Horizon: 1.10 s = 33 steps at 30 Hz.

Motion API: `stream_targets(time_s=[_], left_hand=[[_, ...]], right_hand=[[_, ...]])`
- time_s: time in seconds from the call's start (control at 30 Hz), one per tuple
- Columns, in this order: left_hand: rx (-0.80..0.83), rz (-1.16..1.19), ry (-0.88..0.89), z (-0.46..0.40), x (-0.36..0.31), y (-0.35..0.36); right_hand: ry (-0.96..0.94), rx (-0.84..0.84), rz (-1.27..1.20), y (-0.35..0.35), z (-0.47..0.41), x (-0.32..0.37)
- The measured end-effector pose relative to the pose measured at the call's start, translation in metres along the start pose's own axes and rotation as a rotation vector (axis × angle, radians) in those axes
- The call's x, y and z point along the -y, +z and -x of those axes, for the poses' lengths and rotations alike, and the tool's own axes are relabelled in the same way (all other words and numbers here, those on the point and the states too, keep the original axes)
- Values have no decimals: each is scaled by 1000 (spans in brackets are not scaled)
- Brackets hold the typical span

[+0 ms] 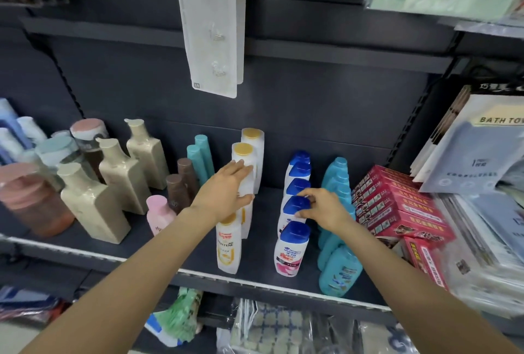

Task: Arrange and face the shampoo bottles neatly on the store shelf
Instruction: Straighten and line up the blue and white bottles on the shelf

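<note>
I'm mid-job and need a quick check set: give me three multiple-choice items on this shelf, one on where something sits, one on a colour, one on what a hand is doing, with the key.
1. Where do the red boxes sit relative to the light blue bottles?
A. To their right
B. To their left
C. On the shelf above

2. What colour are the caps in the bottle row that the right hand reaches?
A. Yellow
B. Dark blue
C. Brown

3. What is the left hand doing?
A. Hanging free below the shelf
B. Holding a pink bottle
C. Wrapped round a white bottle with a yellow cap

Key: 1 A, the boxes are stacked just right of that row. 2 B, its fingers pinch a dark blue cap. 3 C, thumb and fingers lie round the white body.
</note>
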<state>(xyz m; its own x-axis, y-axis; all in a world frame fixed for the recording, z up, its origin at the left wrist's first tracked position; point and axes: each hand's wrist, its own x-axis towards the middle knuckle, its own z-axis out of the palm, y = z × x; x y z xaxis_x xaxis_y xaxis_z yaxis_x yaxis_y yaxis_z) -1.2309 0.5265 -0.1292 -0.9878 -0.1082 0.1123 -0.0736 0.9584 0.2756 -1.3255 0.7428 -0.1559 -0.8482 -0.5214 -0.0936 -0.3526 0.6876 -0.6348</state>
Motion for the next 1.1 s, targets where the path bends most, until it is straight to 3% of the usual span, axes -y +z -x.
stream_targets(time_s=[0.23,0.4,0.53,0.7,0.9,1.1], left_hand=[[-46,70,16,10,3,15],[-66,44,8,10,3,15],[-131,-4,-30,3,-2,10],[-155,-12,-45,0,-3,16],[-155,-38,-39,2,-2,18],[-128,-46,-59,-1,-8,10]], right_hand=[[-18,-26,-107,-3,-3,1],[-70,-307,-13,-11,-13,4],[-7,-195,52,-11,-31,1],[73,-103,-36,-5,-47,1],[72,-126,-61,-3,-49,4],[-70,-292,-225,-38,-34,38]])
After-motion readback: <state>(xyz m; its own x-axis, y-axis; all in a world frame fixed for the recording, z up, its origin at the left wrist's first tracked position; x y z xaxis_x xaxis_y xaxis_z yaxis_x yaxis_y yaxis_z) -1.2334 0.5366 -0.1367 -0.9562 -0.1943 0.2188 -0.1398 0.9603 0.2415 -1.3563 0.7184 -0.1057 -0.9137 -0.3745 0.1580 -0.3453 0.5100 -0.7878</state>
